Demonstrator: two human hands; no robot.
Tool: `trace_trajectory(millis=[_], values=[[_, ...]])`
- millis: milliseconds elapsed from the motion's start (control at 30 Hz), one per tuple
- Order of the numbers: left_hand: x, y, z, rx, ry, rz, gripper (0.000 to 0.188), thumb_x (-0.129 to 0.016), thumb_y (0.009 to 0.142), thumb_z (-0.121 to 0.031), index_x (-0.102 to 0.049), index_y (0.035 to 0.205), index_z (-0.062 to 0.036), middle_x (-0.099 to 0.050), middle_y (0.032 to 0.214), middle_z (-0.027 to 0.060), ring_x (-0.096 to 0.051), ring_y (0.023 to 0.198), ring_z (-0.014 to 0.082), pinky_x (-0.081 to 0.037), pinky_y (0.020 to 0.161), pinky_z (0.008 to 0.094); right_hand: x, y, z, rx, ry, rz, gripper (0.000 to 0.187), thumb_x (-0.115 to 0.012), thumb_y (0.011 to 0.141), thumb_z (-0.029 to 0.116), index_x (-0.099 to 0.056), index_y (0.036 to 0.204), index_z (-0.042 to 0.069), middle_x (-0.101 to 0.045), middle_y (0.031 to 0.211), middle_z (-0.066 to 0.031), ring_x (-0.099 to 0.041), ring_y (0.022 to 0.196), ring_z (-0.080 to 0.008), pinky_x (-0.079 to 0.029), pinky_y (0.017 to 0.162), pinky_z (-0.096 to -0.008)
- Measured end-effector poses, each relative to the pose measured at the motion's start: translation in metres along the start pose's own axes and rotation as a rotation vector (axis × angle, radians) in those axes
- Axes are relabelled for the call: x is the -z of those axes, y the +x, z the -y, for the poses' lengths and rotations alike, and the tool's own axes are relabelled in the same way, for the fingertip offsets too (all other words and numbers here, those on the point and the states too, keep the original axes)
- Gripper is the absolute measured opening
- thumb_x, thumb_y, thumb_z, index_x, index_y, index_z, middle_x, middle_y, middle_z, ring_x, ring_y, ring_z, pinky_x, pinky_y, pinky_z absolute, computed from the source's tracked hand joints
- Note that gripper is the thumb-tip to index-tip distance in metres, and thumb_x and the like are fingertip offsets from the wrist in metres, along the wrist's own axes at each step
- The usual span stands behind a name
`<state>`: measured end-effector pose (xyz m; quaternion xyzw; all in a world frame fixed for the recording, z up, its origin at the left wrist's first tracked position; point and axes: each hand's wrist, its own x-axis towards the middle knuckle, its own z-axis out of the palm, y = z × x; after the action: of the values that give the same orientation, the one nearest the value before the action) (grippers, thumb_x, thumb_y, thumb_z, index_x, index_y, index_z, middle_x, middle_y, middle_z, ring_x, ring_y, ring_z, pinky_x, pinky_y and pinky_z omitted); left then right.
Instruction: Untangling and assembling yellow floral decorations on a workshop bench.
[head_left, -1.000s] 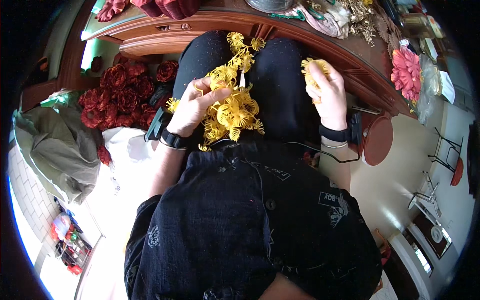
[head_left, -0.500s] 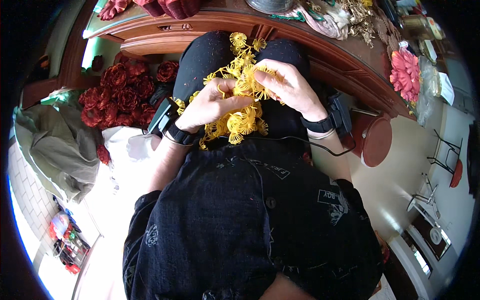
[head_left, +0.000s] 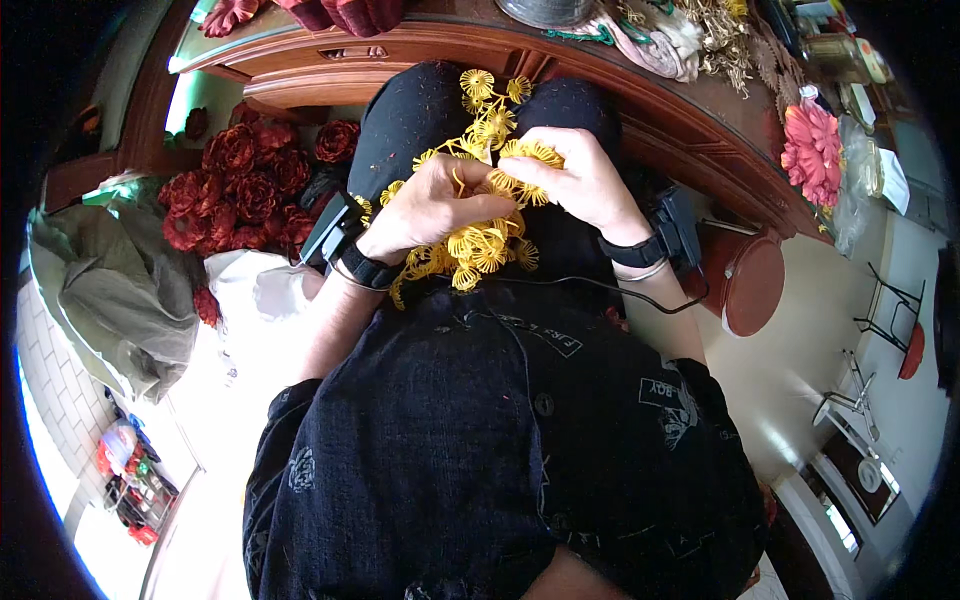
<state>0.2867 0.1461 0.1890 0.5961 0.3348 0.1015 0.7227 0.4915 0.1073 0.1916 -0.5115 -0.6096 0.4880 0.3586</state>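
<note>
Yellow artificial flowers (head_left: pixel 487 248), strung together with round fringed heads, lie in a bunch over my lap. Part of the strand trails up between my knees. My left hand (head_left: pixel 435 208) is closed on the flowers, thumb and fingers pinched near the middle of the bunch. Close beside it, my right hand (head_left: pixel 582 180) grips a fringed flower head between thumb and fingers. The fingertips nearly meet, and what lies right between them is partly hidden. Each wrist wears a black strap with a small device.
A wooden desk with drawers (head_left: pixel 420 65) stands in front of my knees. Dark red artificial flowers (head_left: pixel 245 185) are heaped at the left beside a white cloth (head_left: pixel 262 295). A round red-brown stool (head_left: pixel 755 285) stands at the right. A pink flower (head_left: pixel 810 150) sits on the desk's right end.
My right hand has turned and closed over a flower head, shifting slightly down. My left hand has moved a little to the right, its fingers curling in more.
</note>
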Motion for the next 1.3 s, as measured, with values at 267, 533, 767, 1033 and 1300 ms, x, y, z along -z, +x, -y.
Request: trace_trajectory(millis=[267, 533, 767, 1033, 1300], values=[[0.001, -0.004, 0.002, -0.115, -0.059, -0.019, 0.015, -0.062, 0.088, -0.015, -0.065, 0.091, 0.0002, -0.062, 0.081, 0.0005, -0.054, 0.073, 0.0055, -0.042, 0.065, 0.0213, -0.021, -0.019, 0.006, -0.246, 0.45, -0.34, 0.018, -0.063, 0.091, 0.021, -0.06, 0.083, 0.005, -0.049, 0.063, 0.0069, -0.041, 0.05, 0.0, -0.031, 0.044, -0.0181], [-0.002, -0.002, -0.007, -0.19, -0.106, 0.007, 0.014, -0.06, 0.088, -0.011, -0.064, 0.09, 0.0022, -0.063, 0.083, 0.0032, -0.057, 0.08, 0.0089, -0.044, 0.073, 0.0242, -0.028, -0.025, 0.007, -0.215, 0.58, -0.563, 0.015, -0.065, 0.091, 0.019, -0.062, 0.087, 0.005, -0.053, 0.067, 0.0068, -0.043, 0.052, 0.0008, -0.031, 0.045, -0.017], [-0.001, -0.004, -0.002, -0.187, -0.118, 0.021, 0.011, -0.06, 0.088, -0.008, -0.064, 0.091, 0.0017, -0.062, 0.085, 0.0014, -0.055, 0.078, 0.0066, -0.043, 0.071, 0.0231, -0.027, -0.031, 0.014, -0.142, 0.362, -0.601, 0.016, -0.064, 0.091, 0.016, -0.061, 0.085, 0.002, -0.051, 0.065, 0.0061, -0.041, 0.054, 0.0001, -0.031, 0.046, -0.0186], [0.015, -0.028, 0.009, -0.16, -0.3, -0.015, 0.009, -0.058, 0.088, -0.004, -0.064, 0.094, 0.0008, -0.063, 0.085, -0.0002, -0.055, 0.076, 0.0038, -0.043, 0.068, 0.019, 0.045, -0.048, 0.01, -0.126, 0.215, -0.987, 0.016, -0.06, 0.092, 0.018, -0.061, 0.087, 0.003, -0.053, 0.067, 0.0049, -0.044, 0.053, -0.0011, -0.033, 0.046, -0.0173], [0.008, -0.013, 0.001, -0.098, -0.189, -0.156, 0.009, -0.059, 0.089, -0.007, -0.065, 0.089, -0.0001, -0.062, 0.077, -0.0029, -0.053, 0.067, 0.0031, -0.042, 0.062, 0.0186, 0.055, -0.028, 0.043, -0.122, 0.288, -0.729, 0.019, -0.063, 0.092, 0.022, -0.061, 0.092, 0.003, -0.053, 0.069, 0.0051, -0.044, 0.056, 0.0004, -0.033, 0.046, -0.0173]])
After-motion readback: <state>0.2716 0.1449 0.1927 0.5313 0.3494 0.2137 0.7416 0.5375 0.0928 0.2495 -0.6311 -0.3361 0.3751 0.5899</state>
